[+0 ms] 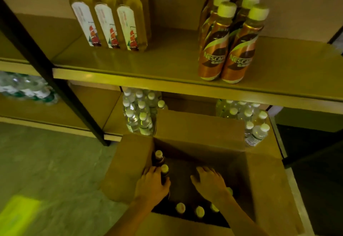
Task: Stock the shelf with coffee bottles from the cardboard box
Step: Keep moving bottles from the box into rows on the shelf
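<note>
i am reaching into the cardboard box (200, 128). my left hand (150, 183) is gripping a coffee bottle (164, 169) by the box's left wall, to lift it out. my right hand (209, 182) is spreading wide fingers over the box's middle, holding nothing.

floor (46, 161): pale grey | shelf (167, 57): tan boards, black post (31, 50) | wall (176, 0): beige | light: dim, yellowish

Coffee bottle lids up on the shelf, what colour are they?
White lids, tinted yellowish by the light, on the copper-brown plastic coffee bottles; head view shows them best.
</note>
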